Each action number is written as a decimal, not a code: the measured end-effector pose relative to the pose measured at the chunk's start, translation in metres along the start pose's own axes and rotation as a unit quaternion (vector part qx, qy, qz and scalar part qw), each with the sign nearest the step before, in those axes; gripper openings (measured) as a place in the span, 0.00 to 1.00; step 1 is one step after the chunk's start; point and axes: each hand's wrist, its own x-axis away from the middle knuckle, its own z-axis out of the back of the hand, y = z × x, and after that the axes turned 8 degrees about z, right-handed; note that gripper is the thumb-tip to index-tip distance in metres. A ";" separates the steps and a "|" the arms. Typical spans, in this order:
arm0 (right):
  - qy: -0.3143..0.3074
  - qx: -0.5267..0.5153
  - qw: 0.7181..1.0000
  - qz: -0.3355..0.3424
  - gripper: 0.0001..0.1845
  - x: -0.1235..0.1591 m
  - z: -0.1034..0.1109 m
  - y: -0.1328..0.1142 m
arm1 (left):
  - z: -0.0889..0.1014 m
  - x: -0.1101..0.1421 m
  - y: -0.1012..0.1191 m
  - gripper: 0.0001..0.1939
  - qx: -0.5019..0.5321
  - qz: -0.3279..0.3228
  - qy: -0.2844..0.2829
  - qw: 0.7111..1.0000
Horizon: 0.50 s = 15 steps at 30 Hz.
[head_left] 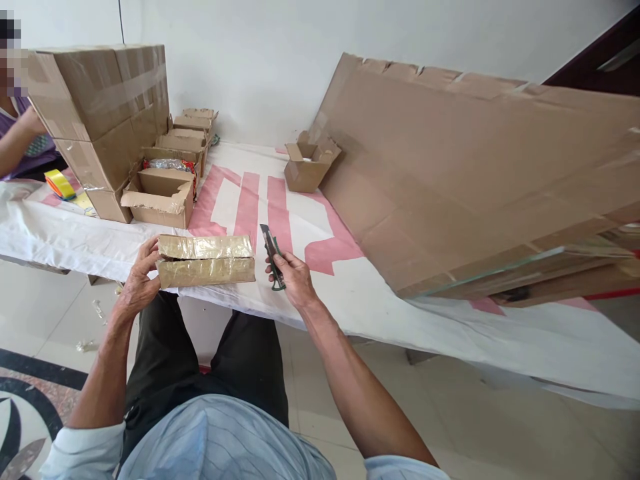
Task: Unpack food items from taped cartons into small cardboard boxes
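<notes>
We see the left hand [143,280] partly closed around the left end of a taped cardboard box [207,261], thumb at the near corner and fingers toward the far one. The right hand [293,275] is curled round the green-and-black handle of a utility knife [273,257], the thumb laid along it.

The taped cardboard box lies at the near edge of the table [350,293], its long axis running left to right across our view, with a dark lengthwise seam between two tape-covered flaps facing up. The utility knife points away from us and slightly left, its tip just beyond the box's right end; the two look apart, though the blade itself is hard to make out.

Our left forearm rises from the lower left, leaning inward; our right forearm slants in from the lower right.

Beyond the left hand, a row of open cartons [163,193] stands beside stacked sealed cartons [100,113], with a yellow tape roll [60,185] to their left. A small open box [306,167] sits against a large cardboard box [475,180] on the right. At the far left we see a person's arm [20,141] by the stack.
</notes>
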 end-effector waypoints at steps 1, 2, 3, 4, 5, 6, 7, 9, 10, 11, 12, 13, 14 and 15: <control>-0.010 -0.012 1.000 0.004 0.31 0.002 -0.004 -0.007 | 0.000 0.000 0.001 0.19 0.000 0.000 0.000 1.000; -0.020 -0.020 1.000 0.008 0.31 0.005 -0.008 -0.013 | 0.000 0.000 0.001 0.19 0.001 -0.001 -0.001 1.000; -0.031 -0.025 0.999 0.012 0.31 0.007 -0.011 -0.018 | 0.000 0.000 0.002 0.19 0.001 -0.001 -0.001 1.000; -0.042 -0.027 0.999 0.015 0.31 0.008 -0.014 -0.023 | 0.000 0.000 0.002 0.19 0.002 0.000 -0.003 1.000; -0.052 -0.026 0.998 0.017 0.31 0.010 -0.016 -0.026 | 0.001 0.000 0.003 0.19 0.002 0.000 -0.005 1.000; -0.059 -0.024 0.998 0.019 0.31 0.011 -0.018 -0.029 | 0.001 0.000 0.003 0.19 0.002 0.002 -0.008 1.000; -0.065 -0.023 0.997 0.023 0.31 0.011 -0.020 -0.031 | 0.001 0.000 0.003 0.18 0.001 0.003 -0.009 1.000; -0.068 -0.022 0.997 0.031 0.31 0.012 -0.022 -0.033 | 0.001 0.000 0.002 0.18 -0.002 0.004 -0.009 1.000; -0.068 -0.020 0.997 0.036 0.30 0.012 -0.023 -0.034 | 0.001 0.000 0.001 0.18 -0.004 0.003 -0.008 1.000; -0.068 -0.017 0.997 0.042 0.30 0.012 -0.024 -0.035 | 0.001 0.001 0.001 0.18 -0.006 0.002 -0.006 1.000; -0.070 -0.012 0.996 0.047 0.30 0.013 -0.024 -0.037 | 0.001 0.001 0.000 0.17 -0.007 0.001 -0.005 1.000; -0.075 -0.005 0.996 0.052 0.30 0.013 -0.025 -0.039 | 0.001 0.001 -0.001 0.17 -0.007 -0.001 -0.005 1.000; -0.082 0.004 0.995 0.056 0.30 0.014 -0.025 -0.042 | 0.001 0.001 -0.001 0.17 -0.008 -0.002 -0.005 1.000; -0.093 0.015 0.994 0.059 0.31 0.014 -0.025 -0.045 | 0.001 0.000 -0.001 0.17 -0.008 -0.002 -0.005 1.000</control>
